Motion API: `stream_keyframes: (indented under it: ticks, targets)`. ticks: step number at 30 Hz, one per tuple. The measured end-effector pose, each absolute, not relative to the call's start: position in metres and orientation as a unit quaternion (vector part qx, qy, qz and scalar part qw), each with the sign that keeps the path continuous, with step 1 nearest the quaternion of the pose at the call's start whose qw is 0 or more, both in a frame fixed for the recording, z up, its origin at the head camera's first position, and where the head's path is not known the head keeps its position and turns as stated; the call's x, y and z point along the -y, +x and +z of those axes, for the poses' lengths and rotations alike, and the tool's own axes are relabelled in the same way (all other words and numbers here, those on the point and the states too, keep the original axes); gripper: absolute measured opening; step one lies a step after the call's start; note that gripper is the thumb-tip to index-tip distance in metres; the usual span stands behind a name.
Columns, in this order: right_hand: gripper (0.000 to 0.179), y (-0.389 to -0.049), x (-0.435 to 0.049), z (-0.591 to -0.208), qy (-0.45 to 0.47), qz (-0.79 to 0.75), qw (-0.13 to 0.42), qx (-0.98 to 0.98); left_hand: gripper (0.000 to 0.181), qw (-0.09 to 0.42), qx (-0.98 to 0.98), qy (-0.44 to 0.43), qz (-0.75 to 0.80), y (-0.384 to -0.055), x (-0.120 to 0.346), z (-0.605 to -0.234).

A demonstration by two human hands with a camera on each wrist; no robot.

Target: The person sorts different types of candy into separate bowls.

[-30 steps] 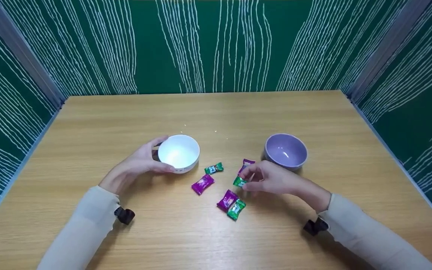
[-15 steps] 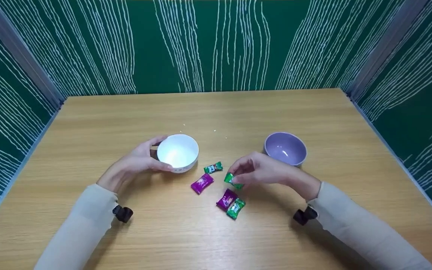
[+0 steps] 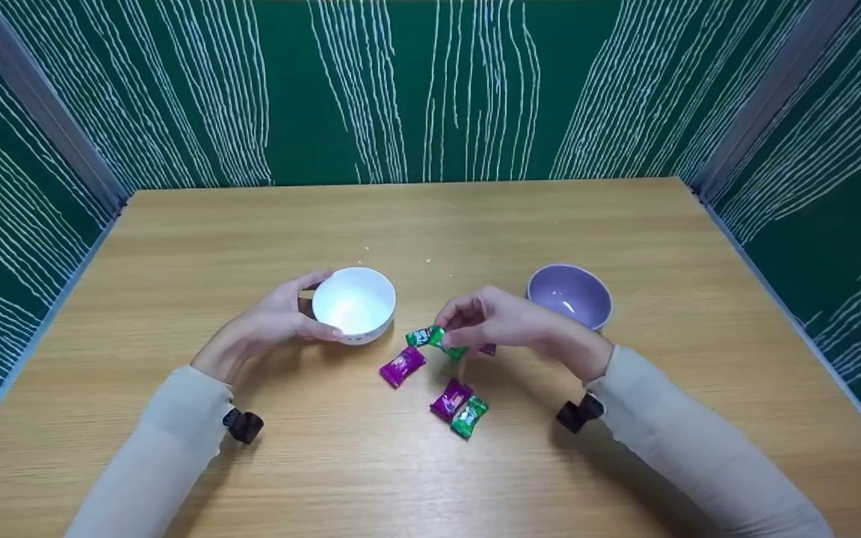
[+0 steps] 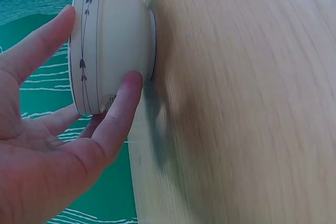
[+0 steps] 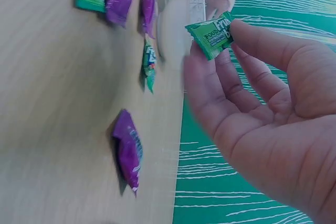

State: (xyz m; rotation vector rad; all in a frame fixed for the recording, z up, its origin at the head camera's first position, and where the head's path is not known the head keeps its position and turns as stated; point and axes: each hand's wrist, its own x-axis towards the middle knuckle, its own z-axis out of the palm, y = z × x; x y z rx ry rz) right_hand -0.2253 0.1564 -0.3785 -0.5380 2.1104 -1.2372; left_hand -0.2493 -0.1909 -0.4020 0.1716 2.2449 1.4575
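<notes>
My left hand (image 3: 285,310) grips the white bowl (image 3: 354,302) from its left side, thumb near the front rim. In the left wrist view the bowl (image 4: 123,40) shows a leaf-pattern band and stands upright on the wood. Between thumb and fingertips, my right hand (image 3: 501,321) pinches a green-wrapped candy (image 5: 212,35), raised above the table. Under and around it lie a green candy (image 3: 418,337), a purple candy (image 3: 402,366), and a purple one (image 3: 451,400) touching a green one (image 3: 469,417). Another purple candy (image 3: 487,349) is mostly hidden beneath my right hand.
A purple bowl (image 3: 569,297) stands behind my right wrist, its front partly covered. Tiny white specks dot the wooden table (image 3: 430,224) beyond the bowls. Green panels (image 3: 445,90) with white streaks enclose the back and sides.
My right hand has lifted the green candy and carried it leftward, toward the white bowl. My left hand and the white bowl have stayed nearly still.
</notes>
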Motion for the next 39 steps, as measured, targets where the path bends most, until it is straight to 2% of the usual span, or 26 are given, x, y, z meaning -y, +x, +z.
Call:
stream_keyframes:
  ticks: [10, 18, 27, 32, 39]
  targets:
    - [0.026, -0.245, -0.131, -0.366, -0.228, -0.478, 0.314, -0.788, 0.112, 0.228, -0.815, 0.074, 0.528, -0.249, 0.191, -0.402]
    - [0.019, -0.257, -0.112, -0.356, -0.208, -0.471, 0.309, -0.800, 0.113, 0.233, -0.820, 0.073, 0.518, -0.251, 0.192, -0.399]
    - [0.027, -0.271, -0.085, -0.346, -0.209, -0.500, 0.319, -0.778, 0.110, 0.227, -0.830, 0.081, 0.504, -0.250, 0.192, -0.397]
    - [0.023, -0.276, -0.070, -0.347, -0.183, -0.507, 0.314, -0.781, 0.112, 0.223, -0.833, 0.084, 0.498, -0.248, 0.193, -0.397]
    - [0.030, -0.280, -0.054, -0.358, -0.169, -0.519, 0.295, -0.784, 0.112, 0.226, -0.832, 0.091, 0.498, -0.249, 0.193, -0.398]
